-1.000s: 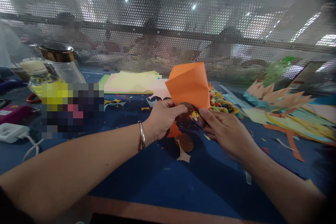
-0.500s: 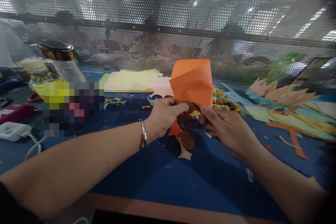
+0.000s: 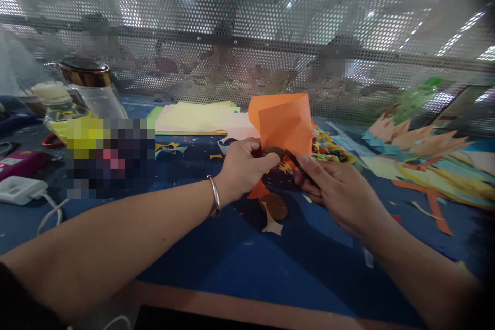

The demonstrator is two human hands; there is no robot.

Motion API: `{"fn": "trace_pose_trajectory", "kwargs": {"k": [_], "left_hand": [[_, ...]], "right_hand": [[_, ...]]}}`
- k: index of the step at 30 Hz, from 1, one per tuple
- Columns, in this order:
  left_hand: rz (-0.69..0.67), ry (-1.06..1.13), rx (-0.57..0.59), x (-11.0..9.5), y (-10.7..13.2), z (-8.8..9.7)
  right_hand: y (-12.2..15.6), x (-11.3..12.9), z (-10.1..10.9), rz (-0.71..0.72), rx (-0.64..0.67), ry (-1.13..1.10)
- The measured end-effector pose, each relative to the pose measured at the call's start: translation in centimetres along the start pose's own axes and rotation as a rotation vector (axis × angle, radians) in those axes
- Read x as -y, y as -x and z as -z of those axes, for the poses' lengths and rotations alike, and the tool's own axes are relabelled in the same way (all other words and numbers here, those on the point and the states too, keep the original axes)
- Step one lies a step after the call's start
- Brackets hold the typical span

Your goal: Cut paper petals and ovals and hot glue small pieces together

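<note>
My left hand (image 3: pixel 243 170) is closed on the lower edge of a folded orange paper sheet (image 3: pixel 284 121), which stands up above the blue table mat (image 3: pixel 294 263). A small brown round piece (image 3: pixel 274 152) sits at my left thumb tip, against the sheet. My right hand (image 3: pixel 336 191) is closed close to the sheet's lower right; a thin dark tool seems to lie in its fingers, too hidden to name. Below both hands a brown paper mushroom shape (image 3: pixel 273 209) lies flat on the mat.
Pale yellow and pink paper sheets (image 3: pixel 193 118) are stacked behind the hands. Cut coloured paper scraps (image 3: pixel 421 160) cover the right side. Glass jars (image 3: pixel 91 87) and a white adapter with a cable (image 3: pixel 17 188) stand at the left. A perforated metal screen (image 3: pixel 247 36) closes off the back.
The orange sheet has tilted and turned slightly in my hands, its top now lower and narrower. Both hands stay close together at its bottom edge.
</note>
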State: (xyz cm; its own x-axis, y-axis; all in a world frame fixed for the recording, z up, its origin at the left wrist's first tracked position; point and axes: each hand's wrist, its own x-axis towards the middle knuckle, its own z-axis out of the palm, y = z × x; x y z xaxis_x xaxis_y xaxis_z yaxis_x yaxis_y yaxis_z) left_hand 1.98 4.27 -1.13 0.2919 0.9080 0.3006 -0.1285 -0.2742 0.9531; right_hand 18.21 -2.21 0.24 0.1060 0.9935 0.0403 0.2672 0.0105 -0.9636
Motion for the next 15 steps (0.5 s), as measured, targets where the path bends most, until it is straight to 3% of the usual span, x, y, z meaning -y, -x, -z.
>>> {"fn": "trace_pose_trajectory", "kwargs": {"k": [4, 10, 15], "left_hand": [[0.032, 0.045, -0.004, 0.02, 0.03, -0.10], [0.189, 0.219, -0.034, 0.04, -0.06, -0.44], [0.229, 0.199, 0.003, -0.30, 0.04, -0.34]], "right_hand": [[0.02, 0.03, 0.06, 0.007, -0.012, 0.025], [0.15, 0.28, 0.27, 0.029, -0.028, 0.141], [0.15, 0.55, 0.44, 0.055, -0.034, 0.221]]}}
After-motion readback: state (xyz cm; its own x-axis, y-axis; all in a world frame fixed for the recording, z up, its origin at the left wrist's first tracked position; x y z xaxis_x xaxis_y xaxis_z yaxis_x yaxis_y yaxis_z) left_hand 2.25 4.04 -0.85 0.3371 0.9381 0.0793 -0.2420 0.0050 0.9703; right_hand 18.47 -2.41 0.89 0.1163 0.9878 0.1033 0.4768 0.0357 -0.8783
